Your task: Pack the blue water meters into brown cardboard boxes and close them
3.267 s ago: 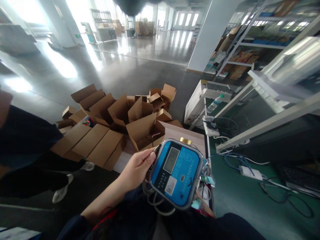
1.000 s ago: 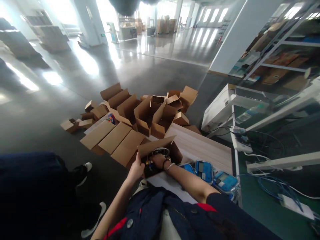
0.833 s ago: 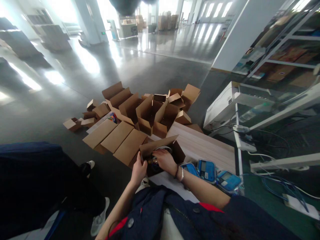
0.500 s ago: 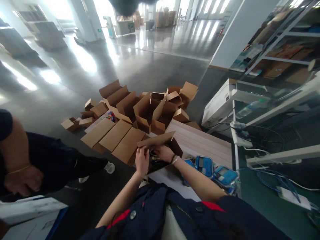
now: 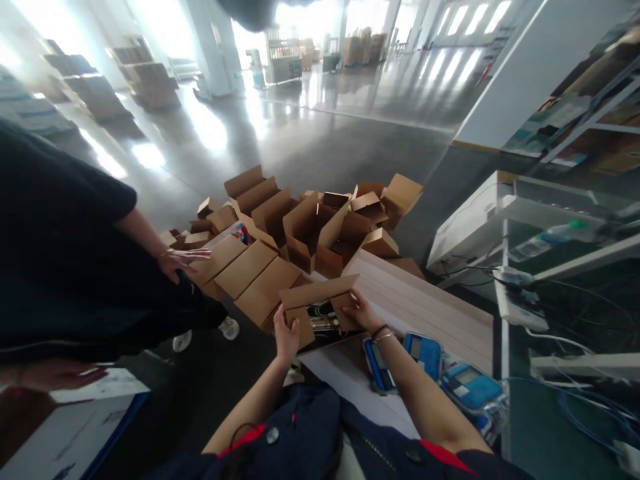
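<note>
A small open cardboard box (image 5: pixel 320 292) stands at the table's near end, its back flap raised and both side flaps folded partly inward. Inside lie black cables and metallic parts (image 5: pixel 325 323), too small to name. My left hand (image 5: pixel 287 335) grips the left side flap, thumb on the flap and fingers behind its edge. On the other side my right hand (image 5: pixel 363 312) has its thumb and fingers closed on the right flap near the back corner. Blue devices in clear packaging (image 5: pixel 424 353) lie beside my right forearm.
Closed cartons (image 5: pixel 267 287) lie left of the box, with several open empty boxes (image 5: pixel 305 230) beyond. A co-worker's hand (image 5: pixel 183 260) reaches over the cartons from the left. On the right stands a white-framed shelf (image 5: pixel 505 293) with cables and a bottle (image 5: pixel 545 241).
My hands have come out of the box and moved apart to its side flaps, which now fold inward. The co-worker has stepped nearer and extended a hand. My view has shifted left.
</note>
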Available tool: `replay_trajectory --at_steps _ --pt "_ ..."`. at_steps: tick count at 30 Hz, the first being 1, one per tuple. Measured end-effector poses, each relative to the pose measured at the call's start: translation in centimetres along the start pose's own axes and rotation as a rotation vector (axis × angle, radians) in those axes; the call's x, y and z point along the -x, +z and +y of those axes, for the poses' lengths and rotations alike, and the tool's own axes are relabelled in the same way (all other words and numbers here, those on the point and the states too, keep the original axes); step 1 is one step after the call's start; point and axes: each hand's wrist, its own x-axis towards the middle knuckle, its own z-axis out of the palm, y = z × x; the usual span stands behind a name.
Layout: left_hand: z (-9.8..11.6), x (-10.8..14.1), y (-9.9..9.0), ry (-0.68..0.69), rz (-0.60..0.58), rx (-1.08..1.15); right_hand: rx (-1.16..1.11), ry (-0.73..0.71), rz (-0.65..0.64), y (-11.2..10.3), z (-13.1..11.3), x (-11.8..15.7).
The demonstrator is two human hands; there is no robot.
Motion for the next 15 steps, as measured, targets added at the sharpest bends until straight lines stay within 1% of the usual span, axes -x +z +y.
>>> replay_trajectory --at_steps 3,5,7,9,11,12,14,15 --pt "-0.4 0.1 -0.7 -0.029 -0.094 0.106 -0.044 -0.037 -0.009 -1.3 0.8 0.4" --pt "-0.4 0.1 -1.7 -0.028 -0.147 0.104 -0.029 -0.069 -0.053 -2.7 1.0 0.6" --pt "0.2 -0.1 -3.0 0.017 -0.238 0.034 0.125 -0.115 -0.141 -4.1 0.7 0.7" --pt "1.3 -0.2 -4.3 0.144 -0.39 -0.156 0.417 -0.202 -0.248 -5.0 -0.1 0.7" --pt "2.8 0.2 -5.0 0.31 -0.564 -0.409 0.709 -0.308 -0.362 -4.9 -1.1 0.9" --pt "3.3 0.6 -4.9 0.391 -0.651 -0.524 0.813 -0.355 -0.42 -4.4 -1.6 1.2" --pt "3.8 1.8 -3.6 0.534 -0.793 -0.703 0.959 -0.418 -0.497 -2.7 -1.8 1.8" --pt "3.6 2.5 -2.6 0.587 -0.802 -0.773 1.004 -0.443 -0.503 -1.6 -1.4 2.1"
